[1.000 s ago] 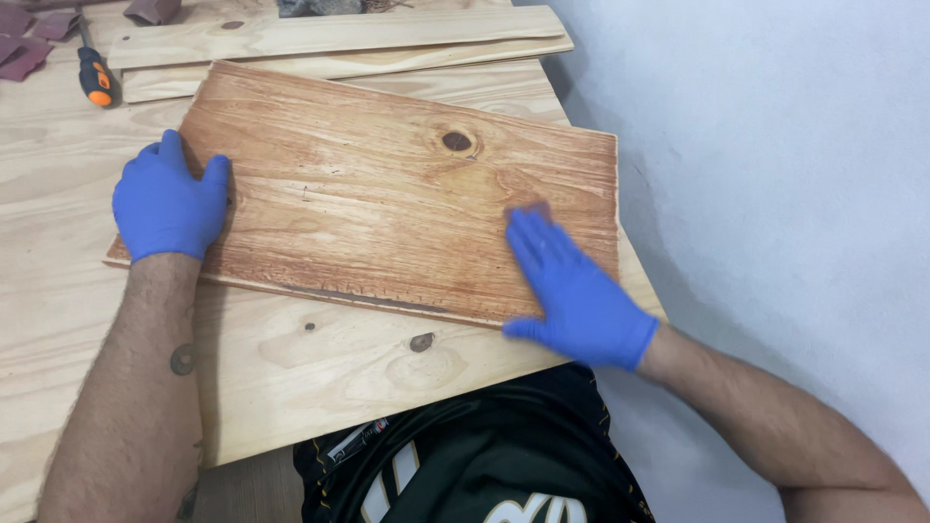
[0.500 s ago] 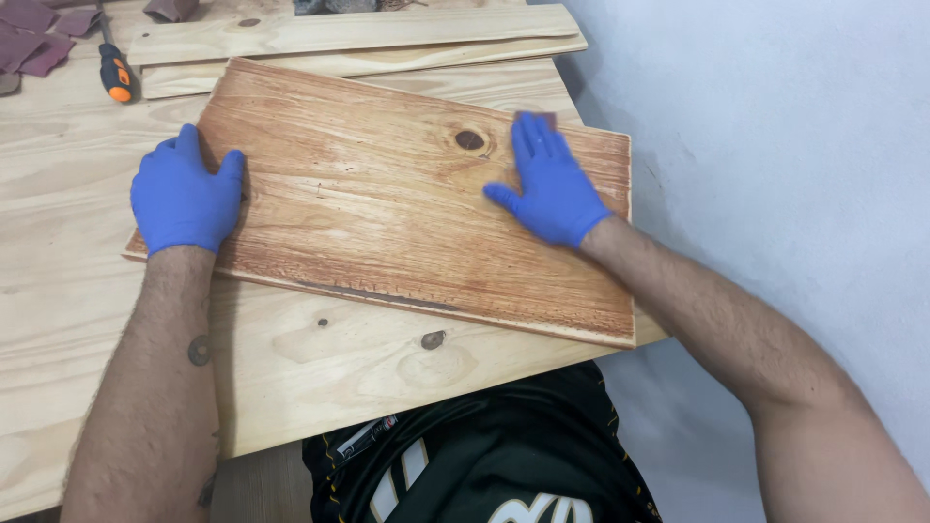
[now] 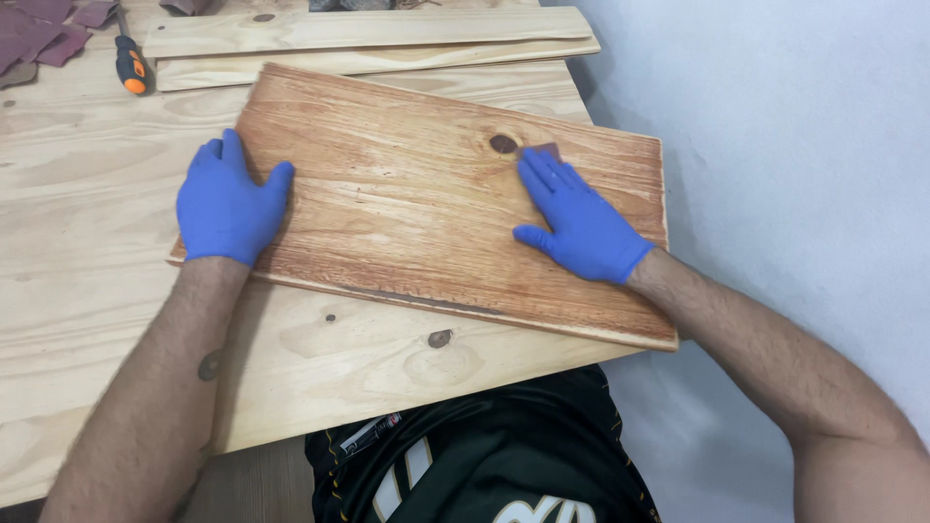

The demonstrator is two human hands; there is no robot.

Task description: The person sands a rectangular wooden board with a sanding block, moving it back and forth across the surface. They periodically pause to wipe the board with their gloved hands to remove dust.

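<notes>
Since half a second ago our right hand (image 3: 581, 228) has slid back toward us along the stained board (image 3: 417, 203), from its far edge down to just below the dark knot (image 3: 503, 143). It lies flat, fingers spread, pressing a small reddish-brown piece of sandpaper (image 3: 544, 150) whose corner shows past the fingertips. We hold nothing else in it.

Our left hand (image 3: 231, 205) rests open and flat over the board's left end, thumb on the stained face, fingers reaching onto the bench (image 3: 87, 213). Both hands wear blue gloves.

This board lies at a slant on the pale bench, its near right corner jutting over the bench edge beside the white wall (image 3: 794, 145). Beyond it lie two pale planks (image 3: 368, 29). At the far left sit an orange-and-black screwdriver (image 3: 130, 68) and several loose sandpaper scraps (image 3: 39, 34), well apart from both hands.
</notes>
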